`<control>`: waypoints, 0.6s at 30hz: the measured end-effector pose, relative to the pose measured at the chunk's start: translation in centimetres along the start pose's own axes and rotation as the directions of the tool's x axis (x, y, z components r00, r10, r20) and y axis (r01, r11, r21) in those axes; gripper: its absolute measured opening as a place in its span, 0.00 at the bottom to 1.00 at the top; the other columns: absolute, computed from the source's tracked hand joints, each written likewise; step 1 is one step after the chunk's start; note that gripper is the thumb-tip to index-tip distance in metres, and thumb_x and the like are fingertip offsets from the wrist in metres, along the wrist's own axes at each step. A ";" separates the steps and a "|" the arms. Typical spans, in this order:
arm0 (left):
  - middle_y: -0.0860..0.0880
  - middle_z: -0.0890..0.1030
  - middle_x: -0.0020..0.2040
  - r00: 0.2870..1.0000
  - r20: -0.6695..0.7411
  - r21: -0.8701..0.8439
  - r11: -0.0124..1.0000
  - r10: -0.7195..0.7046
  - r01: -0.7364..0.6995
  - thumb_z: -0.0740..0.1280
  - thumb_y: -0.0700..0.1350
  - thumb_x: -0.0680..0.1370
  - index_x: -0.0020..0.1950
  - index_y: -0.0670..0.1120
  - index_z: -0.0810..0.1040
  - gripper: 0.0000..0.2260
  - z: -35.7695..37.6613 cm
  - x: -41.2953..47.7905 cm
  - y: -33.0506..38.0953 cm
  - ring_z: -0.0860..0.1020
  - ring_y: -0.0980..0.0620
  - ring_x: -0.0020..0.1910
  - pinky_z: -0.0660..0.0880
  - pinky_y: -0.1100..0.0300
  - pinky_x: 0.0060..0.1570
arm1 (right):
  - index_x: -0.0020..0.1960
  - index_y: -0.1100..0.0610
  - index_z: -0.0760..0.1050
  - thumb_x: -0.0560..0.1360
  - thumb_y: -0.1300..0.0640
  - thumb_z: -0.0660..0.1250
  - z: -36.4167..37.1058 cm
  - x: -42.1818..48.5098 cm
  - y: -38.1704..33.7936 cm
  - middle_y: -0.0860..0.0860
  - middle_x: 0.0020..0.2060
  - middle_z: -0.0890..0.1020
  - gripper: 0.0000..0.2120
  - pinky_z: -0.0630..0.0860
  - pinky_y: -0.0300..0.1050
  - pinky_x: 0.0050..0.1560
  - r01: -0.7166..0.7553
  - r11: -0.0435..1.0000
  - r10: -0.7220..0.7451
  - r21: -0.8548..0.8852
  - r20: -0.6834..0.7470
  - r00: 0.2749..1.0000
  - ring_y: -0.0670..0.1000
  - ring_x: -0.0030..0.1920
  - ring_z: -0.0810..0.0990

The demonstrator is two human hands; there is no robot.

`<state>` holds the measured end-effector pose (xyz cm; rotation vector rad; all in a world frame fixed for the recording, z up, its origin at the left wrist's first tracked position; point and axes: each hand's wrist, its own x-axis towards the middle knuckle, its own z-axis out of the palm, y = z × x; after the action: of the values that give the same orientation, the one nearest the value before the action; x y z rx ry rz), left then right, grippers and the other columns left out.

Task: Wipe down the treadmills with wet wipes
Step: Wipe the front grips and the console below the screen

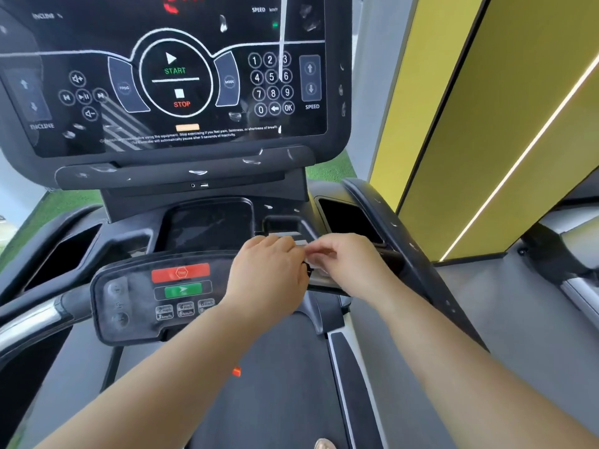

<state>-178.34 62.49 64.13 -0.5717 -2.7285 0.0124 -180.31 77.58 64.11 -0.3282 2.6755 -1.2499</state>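
Presently, 2 hands meet on a pale wipes pack (316,270), which is mostly hidden. The left hand (269,273) curls over its left end and the right hand (346,264) pinches its top edge. The pack lies just right of the control panel (146,296), on the treadmill (405,241). The smeared console screen (175,76) stands above the panel.

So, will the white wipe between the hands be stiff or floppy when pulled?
Probably floppy: the white wipe looks thin and crumpled between the left hand and right hand. Likely light, as fingertips alone seem to hold it.
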 end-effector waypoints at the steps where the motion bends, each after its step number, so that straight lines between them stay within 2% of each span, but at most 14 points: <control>1: 0.54 0.77 0.30 1.000 0.001 -0.028 1.000 -0.004 0.004 0.52 0.48 0.72 0.33 0.50 0.81 0.19 0.0 0.2 0.0 0.76 0.51 0.28 0.72 0.60 0.33 | 0.53 0.48 0.82 0.78 0.56 0.66 -0.1 -0.3 0.5 0.43 0.44 0.83 0.08 0.72 0.27 0.43 -0.011 1.000 0.012 0.007 -0.030 0.999 0.39 0.43 0.80; 3: 0.55 0.77 0.29 1.000 -0.010 -0.079 0.997 -0.008 0.008 0.53 0.47 0.71 0.32 0.50 0.81 0.17 0.1 0.2 -0.5 0.75 0.51 0.27 0.71 0.60 0.29 | 0.51 0.49 0.81 0.77 0.56 0.67 -1.0 -1.0 2.0 0.40 0.42 0.82 0.06 0.70 0.24 0.40 -0.037 0.999 0.037 0.004 -0.071 0.997 0.36 0.42 0.78; 6: 0.54 0.77 0.30 1.000 -0.028 -0.114 0.993 0.005 -0.008 0.54 0.46 0.71 0.33 0.50 0.80 0.16 0.2 0.0 -0.7 0.75 0.51 0.28 0.71 0.58 0.28 | 0.47 0.49 0.81 0.75 0.58 0.70 -2.4 -2.1 3.6 0.40 0.39 0.82 0.05 0.70 0.25 0.39 -0.059 0.997 0.066 0.048 -0.147 0.987 0.36 0.39 0.79; 9: 0.54 0.76 0.30 0.999 -0.032 -0.105 0.994 -0.011 0.007 0.54 0.45 0.71 0.33 0.49 0.80 0.15 0.3 0.0 -0.5 0.74 0.50 0.28 0.68 0.60 0.30 | 0.46 0.54 0.83 0.72 0.61 0.73 -0.1 -2.4 2.4 0.43 0.38 0.83 0.05 0.75 0.29 0.43 0.047 0.979 0.014 0.200 -0.291 0.957 0.39 0.40 0.81; 10: 0.53 0.76 0.30 0.999 -0.037 -0.102 0.995 -0.011 0.007 0.55 0.45 0.71 0.32 0.48 0.80 0.15 0.3 0.0 -0.5 0.74 0.50 0.28 0.67 0.60 0.30 | 0.46 0.56 0.83 0.71 0.62 0.74 1.2 -2.5 1.8 0.44 0.39 0.84 0.05 0.76 0.31 0.45 0.123 0.975 -0.050 0.186 -0.358 0.933 0.40 0.41 0.82; 13: 0.53 0.76 0.31 0.999 -0.050 -0.105 0.994 0.013 -0.018 0.56 0.45 0.71 0.34 0.48 0.80 0.14 0.5 -0.4 -0.7 0.74 0.49 0.29 0.68 0.59 0.32 | 0.47 0.59 0.83 0.72 0.64 0.72 3.9 -2.7 1.7 0.49 0.43 0.83 0.05 0.77 0.36 0.51 0.311 0.950 -0.270 -0.003 -0.503 0.821 0.43 0.45 0.80; 16: 0.52 0.77 0.32 0.998 -0.056 -0.124 0.991 0.038 -0.045 0.56 0.45 0.71 0.36 0.47 0.81 0.13 0.3 -0.7 -0.8 0.75 0.48 0.31 0.71 0.59 0.35 | 0.45 0.59 0.84 0.72 0.61 0.71 3.1 -3.5 4.1 0.49 0.40 0.83 0.04 0.75 0.39 0.48 0.298 0.941 -0.336 -0.160 -0.533 0.776 0.47 0.43 0.79; 18: 0.52 0.77 0.32 0.998 -0.047 -0.115 0.992 0.039 -0.044 0.56 0.45 0.70 0.36 0.47 0.81 0.13 0.2 -0.6 -0.8 0.75 0.48 0.31 0.71 0.59 0.35 | 0.43 0.59 0.83 0.73 0.60 0.71 2.1 -4.3 5.9 0.50 0.35 0.79 0.04 0.73 0.40 0.43 0.213 0.956 -0.290 -0.201 -0.559 0.777 0.51 0.40 0.77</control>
<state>-178.17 61.56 63.74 -0.6526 -2.6869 -0.1475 -176.39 80.84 58.52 -0.3813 3.3421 -1.4499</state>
